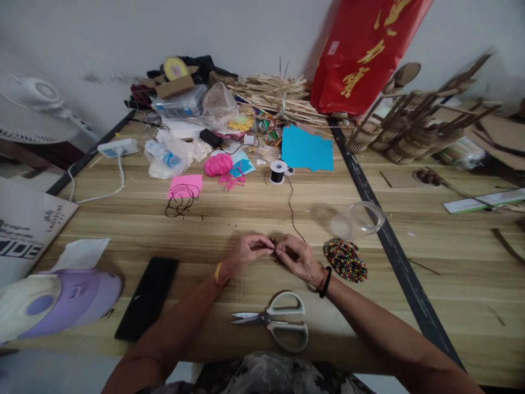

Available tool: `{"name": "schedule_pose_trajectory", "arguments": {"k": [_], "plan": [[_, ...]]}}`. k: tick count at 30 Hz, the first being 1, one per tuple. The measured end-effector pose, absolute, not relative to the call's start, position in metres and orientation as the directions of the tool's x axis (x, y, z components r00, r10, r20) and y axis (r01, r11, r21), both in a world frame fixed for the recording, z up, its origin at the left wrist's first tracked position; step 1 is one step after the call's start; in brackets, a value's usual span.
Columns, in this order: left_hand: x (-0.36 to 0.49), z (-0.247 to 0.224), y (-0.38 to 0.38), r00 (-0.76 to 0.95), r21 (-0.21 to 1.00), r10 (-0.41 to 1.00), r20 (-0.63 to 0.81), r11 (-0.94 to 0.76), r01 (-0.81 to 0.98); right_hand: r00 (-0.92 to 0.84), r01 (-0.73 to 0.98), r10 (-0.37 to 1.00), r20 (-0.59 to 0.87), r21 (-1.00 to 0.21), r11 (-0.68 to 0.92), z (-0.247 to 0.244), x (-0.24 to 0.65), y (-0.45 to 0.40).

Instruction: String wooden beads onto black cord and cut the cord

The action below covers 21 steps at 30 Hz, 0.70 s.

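Observation:
Close together over the middle of the table, my left hand [251, 249] and my right hand [298, 257] pinch a small dark beaded strand [274, 254]. Most of it is hidden by my fingertips. A thin black cord [292, 205] runs from a white-ended spool [278, 172] down to my right hand. Just right of that hand lies a coiled heap of multicoloured beads [345, 260]. Scissors with pale handles [268, 317] rest below both hands, blades spread slightly and pointing left.
A clear plastic jar [359, 220] lies behind the beads. A black phone [146, 298] and a purple-and-white device [77, 301] are at the left. Loose black cord [180, 201], pink yarn [219, 164] and blue sheets [305, 149] lie farther back. Woven baskets [410, 137] stand at the right.

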State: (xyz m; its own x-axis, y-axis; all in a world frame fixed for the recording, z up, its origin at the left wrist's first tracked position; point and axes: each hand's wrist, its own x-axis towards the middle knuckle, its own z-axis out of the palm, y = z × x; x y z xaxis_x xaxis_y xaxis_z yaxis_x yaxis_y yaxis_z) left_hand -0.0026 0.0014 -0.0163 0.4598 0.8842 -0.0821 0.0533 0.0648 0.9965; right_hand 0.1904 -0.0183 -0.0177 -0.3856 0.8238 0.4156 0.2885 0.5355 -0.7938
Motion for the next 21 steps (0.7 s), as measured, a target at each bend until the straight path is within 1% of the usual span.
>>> {"name": "schedule_pose_trajectory", "arguments": {"k": [13,21], "plan": [[-0.0027,-0.0117,0.0006,0.459,0.995,0.883,-0.097,0.077,0.063,-0.381,0.29,0.821,0.426,-0.787,0.544,-0.0201,0.1906,-0.0179],[-0.002,-0.0155,0.0011,0.458,0.997,0.886,-0.076,0.067,0.038,-0.384,0.289,0.824,0.417,-0.793,0.536,-0.0181,0.1907,-0.0185]]}}
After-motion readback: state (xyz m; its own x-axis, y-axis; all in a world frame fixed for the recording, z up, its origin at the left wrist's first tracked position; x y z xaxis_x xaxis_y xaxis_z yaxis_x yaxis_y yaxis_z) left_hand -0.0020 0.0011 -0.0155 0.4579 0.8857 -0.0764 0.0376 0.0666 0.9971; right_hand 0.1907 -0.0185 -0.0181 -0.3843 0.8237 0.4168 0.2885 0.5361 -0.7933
